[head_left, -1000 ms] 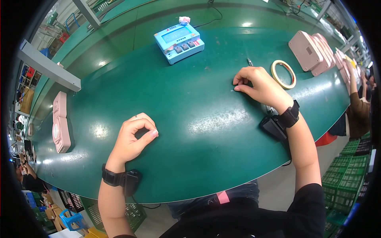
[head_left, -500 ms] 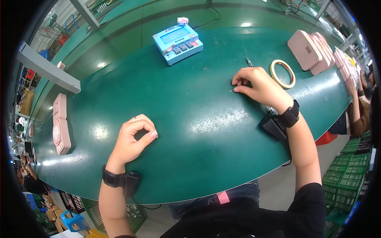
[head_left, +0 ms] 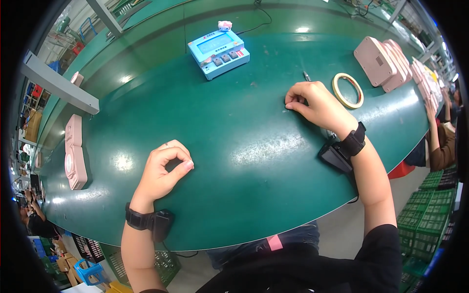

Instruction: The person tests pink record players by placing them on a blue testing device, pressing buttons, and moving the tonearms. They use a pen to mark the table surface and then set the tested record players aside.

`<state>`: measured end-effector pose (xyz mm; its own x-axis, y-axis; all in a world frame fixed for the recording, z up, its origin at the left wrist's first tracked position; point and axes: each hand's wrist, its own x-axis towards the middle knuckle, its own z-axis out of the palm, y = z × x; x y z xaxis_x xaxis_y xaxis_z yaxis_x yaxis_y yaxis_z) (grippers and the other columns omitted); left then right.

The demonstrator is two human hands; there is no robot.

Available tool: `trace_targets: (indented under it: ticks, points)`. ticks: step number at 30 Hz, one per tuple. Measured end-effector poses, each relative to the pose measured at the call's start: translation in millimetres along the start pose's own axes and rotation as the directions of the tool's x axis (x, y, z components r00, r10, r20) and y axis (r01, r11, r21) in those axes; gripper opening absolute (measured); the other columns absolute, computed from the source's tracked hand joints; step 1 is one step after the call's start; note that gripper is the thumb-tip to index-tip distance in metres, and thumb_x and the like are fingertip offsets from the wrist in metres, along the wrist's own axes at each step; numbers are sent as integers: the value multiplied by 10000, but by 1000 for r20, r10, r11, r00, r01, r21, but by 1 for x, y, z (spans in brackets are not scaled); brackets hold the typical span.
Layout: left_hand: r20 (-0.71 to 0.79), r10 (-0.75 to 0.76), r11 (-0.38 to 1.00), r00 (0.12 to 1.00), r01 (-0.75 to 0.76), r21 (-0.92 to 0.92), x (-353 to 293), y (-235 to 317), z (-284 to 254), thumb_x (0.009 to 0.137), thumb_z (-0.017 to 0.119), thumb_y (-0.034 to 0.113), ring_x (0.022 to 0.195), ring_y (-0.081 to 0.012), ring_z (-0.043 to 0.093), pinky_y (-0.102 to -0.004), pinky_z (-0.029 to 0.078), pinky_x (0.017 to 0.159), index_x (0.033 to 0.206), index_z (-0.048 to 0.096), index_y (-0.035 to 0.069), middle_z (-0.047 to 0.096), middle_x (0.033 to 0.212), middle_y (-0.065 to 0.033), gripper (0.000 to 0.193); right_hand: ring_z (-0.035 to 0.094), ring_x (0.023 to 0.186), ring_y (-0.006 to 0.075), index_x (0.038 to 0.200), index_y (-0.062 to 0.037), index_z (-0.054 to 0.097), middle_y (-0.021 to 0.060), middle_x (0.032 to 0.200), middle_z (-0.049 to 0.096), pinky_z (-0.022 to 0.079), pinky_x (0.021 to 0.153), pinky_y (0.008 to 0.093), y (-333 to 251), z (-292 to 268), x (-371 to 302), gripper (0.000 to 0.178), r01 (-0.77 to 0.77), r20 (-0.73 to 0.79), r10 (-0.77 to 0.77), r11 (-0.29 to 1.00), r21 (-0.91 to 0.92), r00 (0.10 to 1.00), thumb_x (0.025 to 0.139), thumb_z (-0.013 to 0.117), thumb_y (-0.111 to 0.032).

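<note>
Since a moment ago, the right hand (head_left: 320,103) has drawn its thumb against its curled fingers; the left hand (head_left: 163,168) joins thumb and forefinger. Just beyond the right one lie a tape roll (head_left: 361,95) and pen-like tool (head_left: 307,76).

A pale yellow tape roll (head_left: 335,88) lies flat on the surface (head_left: 224,117) beside the right hand (head_left: 318,103). A slim grey implement (head_left: 307,76) lies just beyond that hand, partly hidden.

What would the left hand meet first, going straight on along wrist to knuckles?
Most likely the blue device across the green tabletop, though the height of the left hand is hard to judge.
</note>
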<state>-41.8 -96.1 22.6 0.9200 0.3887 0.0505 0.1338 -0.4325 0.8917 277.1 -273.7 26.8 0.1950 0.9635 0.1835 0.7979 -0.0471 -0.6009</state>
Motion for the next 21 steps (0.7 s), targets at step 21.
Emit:
trace_targets:
  ticks: [21]
  points:
    - [27,115,993,993,-114,-12,-3,-5,0,866,650,140,789,-172,581,-299,469,738,779,594,11,594,817,-51,165,534,739,333,788,6,525,139,766,527,426,641,386,-27,3,-7,117,190,21,-190,965,-183,982,736,624,41]
